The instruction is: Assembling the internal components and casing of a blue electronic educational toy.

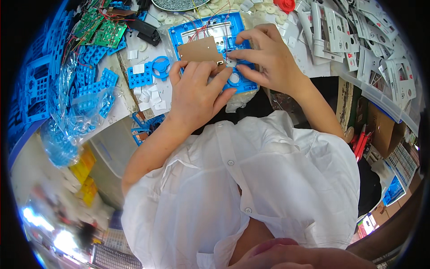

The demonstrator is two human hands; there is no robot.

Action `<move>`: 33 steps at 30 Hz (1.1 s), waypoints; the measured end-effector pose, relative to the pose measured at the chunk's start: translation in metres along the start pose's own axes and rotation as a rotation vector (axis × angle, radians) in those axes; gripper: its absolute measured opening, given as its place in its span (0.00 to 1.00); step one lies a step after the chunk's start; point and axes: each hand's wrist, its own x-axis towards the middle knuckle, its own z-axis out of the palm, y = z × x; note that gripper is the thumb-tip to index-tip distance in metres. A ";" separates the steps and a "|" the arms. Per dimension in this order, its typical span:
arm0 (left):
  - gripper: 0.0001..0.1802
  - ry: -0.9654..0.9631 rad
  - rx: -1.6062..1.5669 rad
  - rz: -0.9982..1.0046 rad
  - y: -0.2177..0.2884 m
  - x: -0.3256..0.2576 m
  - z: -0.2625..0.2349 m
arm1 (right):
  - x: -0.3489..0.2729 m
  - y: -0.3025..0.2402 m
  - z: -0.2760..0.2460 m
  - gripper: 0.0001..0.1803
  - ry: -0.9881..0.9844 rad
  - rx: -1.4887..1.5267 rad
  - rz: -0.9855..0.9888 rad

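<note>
A blue plastic housing (246, 28) lies open in front of me at the table's edge. Over its left part sits a brown circuit board (197, 50), with thin red and white wires running up from behind it. The curled fingers of my left hand (192, 92) are closed on the board's near edge, the thumb beside the housing's lower rim. My right hand (273, 56) reaches over the housing's right side, fingers apart. Its fingertips are close to a small white round piece (230, 62); whether they touch it I cannot tell. Below it is a round opening (234, 79) in the housing.
Green circuit boards (109, 33) and blue keypad parts (98, 87) pile up at left, some in clear plastic. White squares (154, 99) and a blue ring-shaped part (160, 67) lie nearer. White printed panels (331, 33) fill the right. Cream discs (268, 9) spread behind the housing.
</note>
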 end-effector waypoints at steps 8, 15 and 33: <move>0.17 0.129 0.119 0.036 -0.040 0.025 -0.038 | 0.008 -0.007 -0.003 0.18 -0.060 -0.057 0.014; 0.11 0.243 0.162 0.089 -0.054 0.047 -0.051 | 0.020 -0.011 -0.002 0.14 -0.115 -0.040 -0.086; 0.05 0.194 0.095 0.144 -0.053 0.052 -0.030 | 0.028 -0.015 0.006 0.11 -0.073 -0.285 -0.075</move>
